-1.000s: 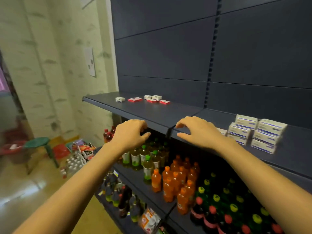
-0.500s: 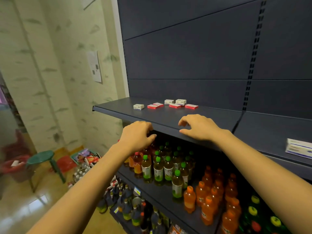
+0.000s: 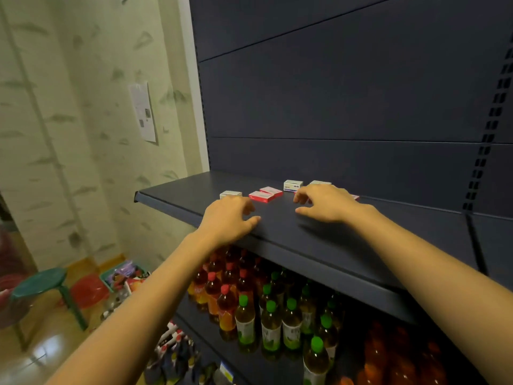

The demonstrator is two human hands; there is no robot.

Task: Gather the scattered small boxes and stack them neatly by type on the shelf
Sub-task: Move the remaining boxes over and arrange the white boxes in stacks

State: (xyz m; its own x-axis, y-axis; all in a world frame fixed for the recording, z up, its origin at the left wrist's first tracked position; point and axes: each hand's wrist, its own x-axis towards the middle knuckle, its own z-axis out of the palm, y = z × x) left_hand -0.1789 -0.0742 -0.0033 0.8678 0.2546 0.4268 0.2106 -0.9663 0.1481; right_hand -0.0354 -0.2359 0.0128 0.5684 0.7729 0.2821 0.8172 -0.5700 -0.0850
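Several small boxes lay scattered at the back of the shelf, red boxes mixed with white boxes | left hand and right hand apart over the shelf, loosely curled, empty | cartons likely light, stiff, crushable: pinch the long sides gently

Green-cap bottles beside red-cap bottles; green stool nr red basin.

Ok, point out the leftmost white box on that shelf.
In the head view, the leftmost white box lies on the dark shelf just beyond the left hand, with a red box close on its right.
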